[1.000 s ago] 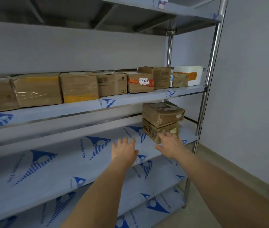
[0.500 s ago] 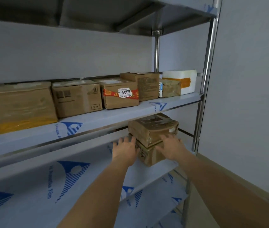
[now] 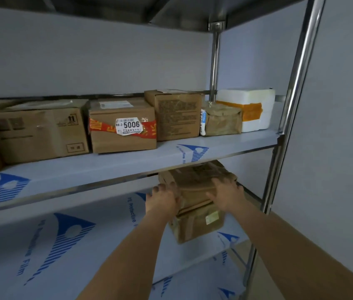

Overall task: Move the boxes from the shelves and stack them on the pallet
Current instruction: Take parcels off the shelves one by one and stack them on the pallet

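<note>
1. Both hands set on upper box (image 3: 195, 180) of a two-box stack: left hand (image 3: 162, 201) against its left front corner, fingers extended and pressing; right hand (image 3: 225, 194) laid over its right front top edge, fingers spread and only slightly bent. No closed wrap visible on either side; thumbs hidden, so a pinch below cannot be told.
2. Located on middle shelf (image 3: 110, 245), far right end, close to steel upright (image 3: 279, 161). Resting on lower box (image 3: 199, 224), turned slightly off square with it.
3. Key relation: held between the two palms, directly ahead of the wrists and partly tucked beneath upper shelf (image 3: 171, 158). Long axis judged roughly across the body, left to right, slightly skewed. Both hands about equally near; right hand reaching a little deeper.
4. Step judged: securing a two-sided clamp prior to drawing out toward the body. Little headroom above the grip; a level pull advisable before any lift.
5. Risk judged: lower box dragged or tipped along if friction holds between the two.
6. Above the grip: row of cartons, including labelled box (image 3: 123, 128) marked 5006, plus white foam box (image 3: 251, 107) at the right end. All untouched.
7. Pallet not in view.
</note>
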